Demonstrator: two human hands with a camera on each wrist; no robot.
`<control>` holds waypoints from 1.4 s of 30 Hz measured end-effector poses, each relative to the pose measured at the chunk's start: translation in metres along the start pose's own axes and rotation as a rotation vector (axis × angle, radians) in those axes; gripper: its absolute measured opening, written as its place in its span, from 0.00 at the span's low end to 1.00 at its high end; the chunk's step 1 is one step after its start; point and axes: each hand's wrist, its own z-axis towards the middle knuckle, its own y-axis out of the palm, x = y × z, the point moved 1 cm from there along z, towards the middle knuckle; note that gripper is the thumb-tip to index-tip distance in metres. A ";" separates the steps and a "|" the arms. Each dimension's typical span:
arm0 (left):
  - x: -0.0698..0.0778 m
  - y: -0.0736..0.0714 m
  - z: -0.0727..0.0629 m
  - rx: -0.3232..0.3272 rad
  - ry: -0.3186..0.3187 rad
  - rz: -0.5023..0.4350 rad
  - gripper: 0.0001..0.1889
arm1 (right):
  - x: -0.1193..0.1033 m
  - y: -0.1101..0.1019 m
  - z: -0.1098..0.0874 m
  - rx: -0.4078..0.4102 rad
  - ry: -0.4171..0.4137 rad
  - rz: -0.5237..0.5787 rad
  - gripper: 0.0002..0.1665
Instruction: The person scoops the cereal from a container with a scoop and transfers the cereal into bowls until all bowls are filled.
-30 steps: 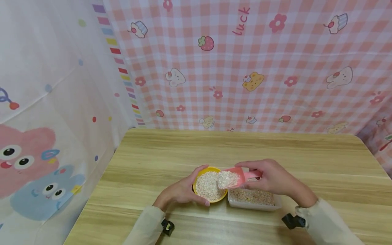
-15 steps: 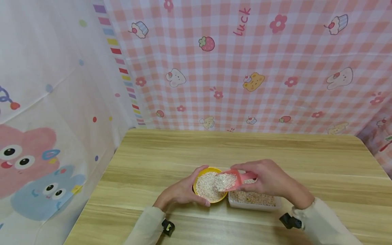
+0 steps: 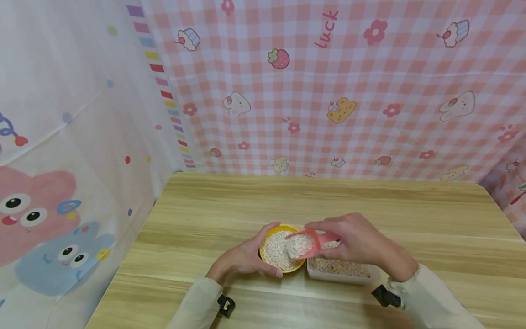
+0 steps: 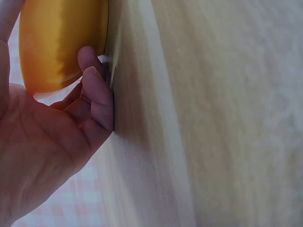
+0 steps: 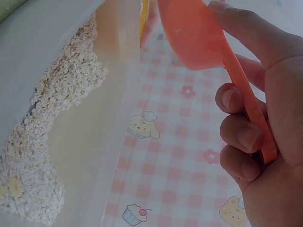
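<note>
My right hand [image 3: 353, 242] grips the handle of a pink scoop [image 5: 201, 40], fingers curled round it in the right wrist view. Pale oat flakes [image 3: 299, 246] fill the scoop, which is tilted over a yellow bowl [image 3: 287, 226]. More oats lie in the bowl, up near its rim. Around the bowl's left side curves my left hand [image 3: 246, 256], thumb at the near rim and fingers at the far side. In the left wrist view, its fingers lie against the bowl's outer wall [image 4: 61, 47]. A translucent plastic container [image 3: 341, 277] of oats stands just right of the bowl, partly under my right hand.
A wooden table [image 3: 230, 201] carries the bowl and container near its front middle. A pink checked curtain [image 3: 255, 128] hangs behind the far edge, and a white printed curtain [image 3: 94, 151] lines the left side.
My right hand has moved a little left, bringing the scoop farther over the bowl and tilting it. The left hand and the bowl have stayed in place.
</note>
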 end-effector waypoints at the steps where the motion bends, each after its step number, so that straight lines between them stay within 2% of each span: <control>1: 0.000 0.000 0.000 0.000 0.001 0.002 0.62 | -0.001 0.000 0.001 0.005 -0.009 -0.003 0.31; 7: 0.000 0.000 0.000 0.000 0.001 0.009 0.62 | -0.005 0.000 0.007 0.019 -0.054 -0.029 0.30; 16: 0.002 0.001 0.000 0.000 -0.001 0.025 0.62 | -0.012 0.001 0.013 -0.018 -0.049 -0.048 0.30; 26: 0.001 0.001 0.000 0.001 0.002 0.016 0.62 | -0.018 0.001 0.019 0.001 -0.082 -0.121 0.28; 31: 0.003 0.000 -0.001 -0.001 0.001 0.014 0.62 | -0.022 -0.001 0.021 0.032 -0.128 -0.173 0.27; 37: 0.003 0.000 -0.002 -0.004 0.012 0.002 0.61 | -0.027 -0.004 0.025 0.109 -0.207 -0.244 0.28; 42: 0.002 0.000 -0.001 -0.008 0.010 -0.007 0.61 | -0.030 -0.006 0.028 0.106 -0.246 -0.284 0.27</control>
